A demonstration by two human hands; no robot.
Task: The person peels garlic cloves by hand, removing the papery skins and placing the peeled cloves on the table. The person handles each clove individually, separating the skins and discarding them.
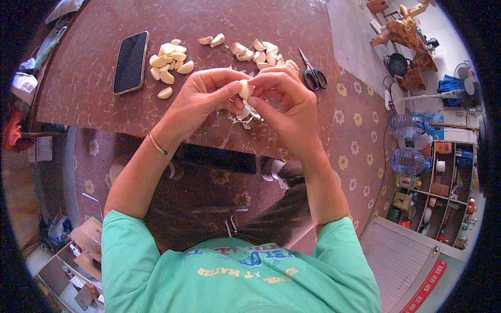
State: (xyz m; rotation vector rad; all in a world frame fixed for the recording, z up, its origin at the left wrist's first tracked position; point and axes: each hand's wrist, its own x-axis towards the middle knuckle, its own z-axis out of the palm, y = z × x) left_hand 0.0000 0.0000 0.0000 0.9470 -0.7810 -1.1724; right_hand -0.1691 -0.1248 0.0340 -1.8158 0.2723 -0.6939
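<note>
Between my two hands, above the near part of the table, is a garlic clove (245,91) with part of its pale flesh bare. My left hand (211,91) pinches it from the left with thumb and forefinger. From the right, my right hand (287,101) grips it too, its fingertips at the skin. Scraps of papery garlic skin (243,119) lie below the hands. To the left, a pile of peeled garlic cloves (169,58) sits on the table, with one single clove (165,93) nearer me. Unpeeled garlic cloves (266,51) are heaped beyond my right hand, which partly hides them.
A smartphone (131,62) lies dark on the brown marbled table (209,15), left of the peeled pile. Black-handled scissors (313,75) rest near the right edge. Off to the right are large water bottles (409,161) and a shelf (441,195) of small goods.
</note>
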